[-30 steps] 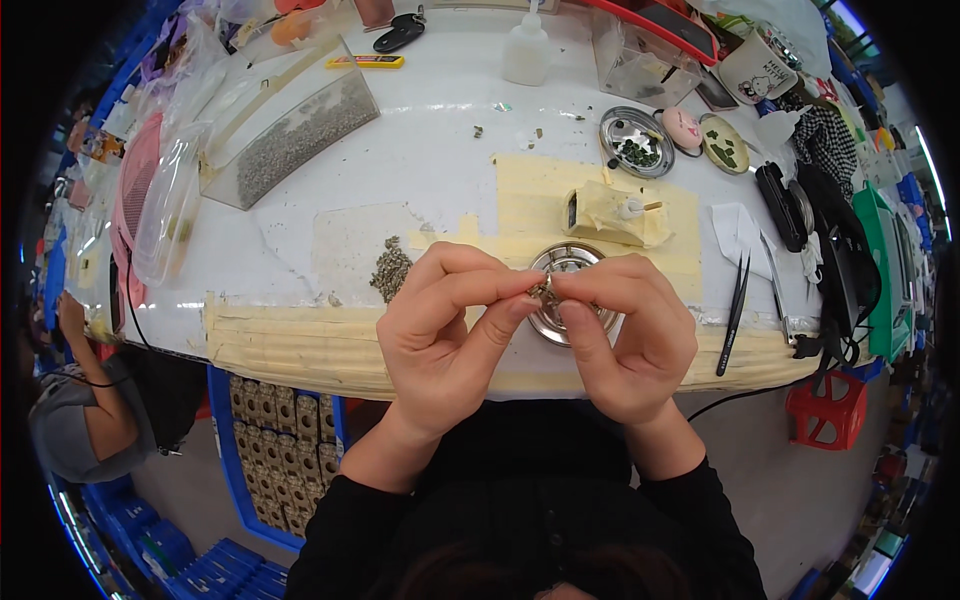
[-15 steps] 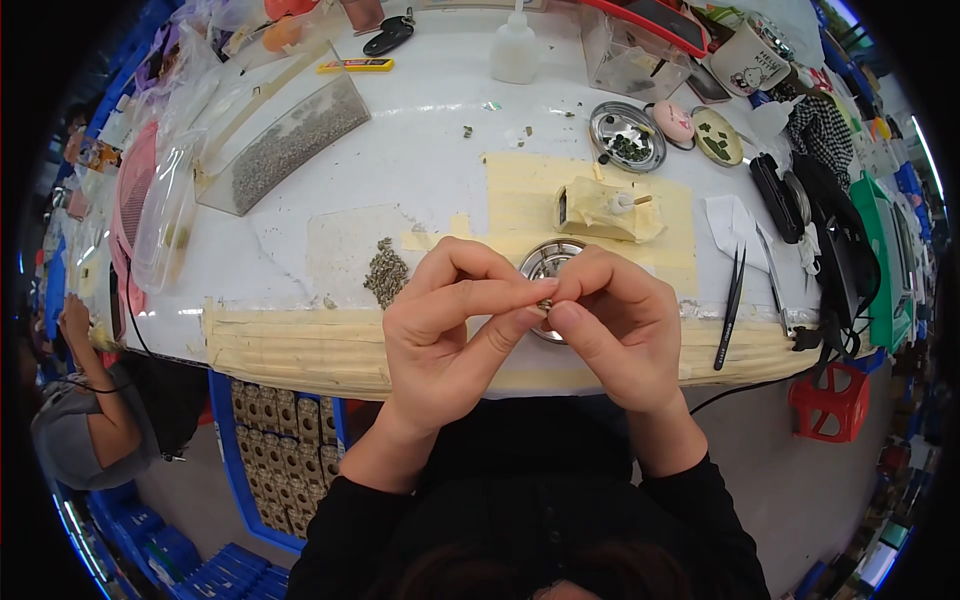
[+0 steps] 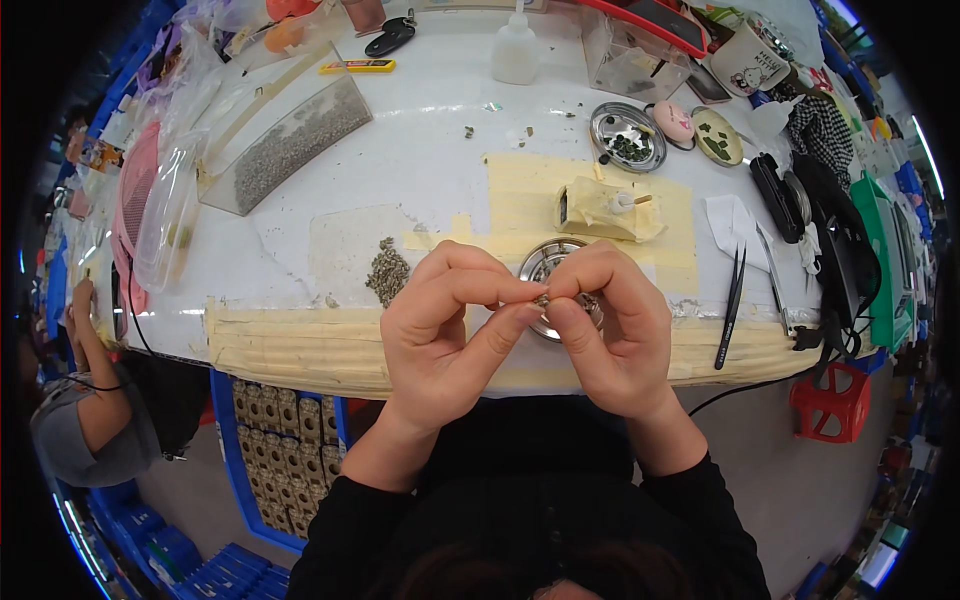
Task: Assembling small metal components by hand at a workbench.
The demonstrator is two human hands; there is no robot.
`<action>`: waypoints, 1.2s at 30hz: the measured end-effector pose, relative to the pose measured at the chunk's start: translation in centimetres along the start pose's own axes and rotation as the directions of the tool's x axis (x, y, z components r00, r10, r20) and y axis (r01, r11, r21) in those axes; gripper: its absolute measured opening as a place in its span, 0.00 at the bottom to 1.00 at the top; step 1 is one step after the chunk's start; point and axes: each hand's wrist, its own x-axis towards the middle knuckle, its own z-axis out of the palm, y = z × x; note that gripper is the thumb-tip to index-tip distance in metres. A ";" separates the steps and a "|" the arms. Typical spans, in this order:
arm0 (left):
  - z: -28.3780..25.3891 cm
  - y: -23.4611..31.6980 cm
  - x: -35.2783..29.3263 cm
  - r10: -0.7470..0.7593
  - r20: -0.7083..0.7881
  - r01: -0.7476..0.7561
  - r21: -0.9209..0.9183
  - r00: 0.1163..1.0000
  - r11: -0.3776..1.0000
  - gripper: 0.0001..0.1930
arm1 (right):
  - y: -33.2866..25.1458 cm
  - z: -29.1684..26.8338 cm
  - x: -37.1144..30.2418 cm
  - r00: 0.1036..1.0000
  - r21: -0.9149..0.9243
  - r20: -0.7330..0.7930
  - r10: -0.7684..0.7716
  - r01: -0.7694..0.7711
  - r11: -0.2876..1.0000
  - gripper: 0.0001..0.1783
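My left hand (image 3: 440, 340) and my right hand (image 3: 622, 340) meet fingertip to fingertip above the table's front edge. Pinched between their thumbs and forefingers is a small metallic piece (image 3: 541, 301), too tiny for its kind to show. Just behind and below the fingers lies a round shiny metal dish (image 3: 533, 262) with small pieces in it, partly covered by my right hand. To the left of my left hand sits a loose pile of small grey-brown parts (image 3: 387, 273).
Beyond the dish stands a tape-wrapped block (image 3: 607, 212). Black tweezers (image 3: 733, 305) lie at right. A clear tray of grey granules (image 3: 300, 145) is at far left; a white squeeze bottle (image 3: 514, 50) stands at the back. Below left is a blue crate (image 3: 232, 450). Another person's arm (image 3: 98, 365) shows at left.
My right hand has shifted slightly left and turned a little, uncovering more of the dish. The piece stays between my fingertips. The other person's arm at left has moved slightly.
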 end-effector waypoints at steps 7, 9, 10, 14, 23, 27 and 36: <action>0.4 -0.1 0.0 0.150 -0.039 -0.131 0.315 0.988 0.940 0.10 | -0.2 0.1 -0.1 0.967 -0.303 -0.078 -0.241 0.207 0.930 0.11; 0.6 0.0 0.0 0.136 -0.050 -0.114 0.308 0.989 0.944 0.10 | -0.2 0.2 -0.1 0.965 -0.325 -0.078 -0.251 0.213 0.921 0.11; 0.6 0.0 0.1 0.129 -0.055 -0.106 0.305 0.990 0.946 0.10 | -0.2 0.2 -0.1 0.965 -0.326 -0.078 -0.252 0.214 0.921 0.11; 0.5 -0.1 0.1 0.132 -0.044 -0.113 0.300 0.990 0.947 0.10 | 0.0 0.2 -0.2 0.963 -0.338 -0.096 -0.253 0.207 0.918 0.11; 0.4 -0.1 0.0 0.105 -0.039 -0.093 0.235 0.994 0.968 0.09 | -0.1 0.1 0.0 0.976 -0.246 -0.073 -0.204 0.180 0.952 0.11; 0.4 -0.2 -0.1 0.100 -0.042 -0.089 0.223 0.994 0.971 0.09 | 0.1 0.1 -0.1 0.965 -0.303 -0.077 -0.249 0.215 0.928 0.11; 0.5 -0.1 0.0 0.079 -0.042 -0.069 0.207 0.996 0.976 0.09 | 0.1 0.2 -0.2 0.958 -0.335 -0.084 -0.274 0.232 0.913 0.13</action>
